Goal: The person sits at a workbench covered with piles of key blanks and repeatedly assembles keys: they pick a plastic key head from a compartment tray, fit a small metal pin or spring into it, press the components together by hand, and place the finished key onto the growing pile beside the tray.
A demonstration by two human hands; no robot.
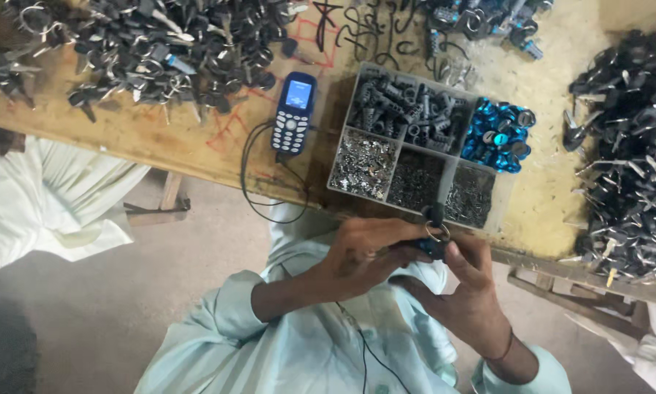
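My left hand (pixel 361 255) and my right hand (pixel 468 288) meet just below the table edge, in front of my pale green shirt. Together they pinch a small black part with a metal ring (pixel 436 237) on top. My left fingers curl around it from the left, and my right thumb and fingertips press it from the right. Most of the part is hidden by my fingers. Right above the hands stands a clear compartment tray (pixel 340 157) holding dark plastic pieces, blue round caps (pixel 497 135) and small metal bits.
A blue keypad phone (pixel 293 113) with a black cable lies on the wooden table (pixel 160 135) left of the tray. Heaps of black parts with metal rings (pixel 153 47) lie at the top left and right (pixel 630 160). Another person's white clothing (pixel 43 197) is at the left.
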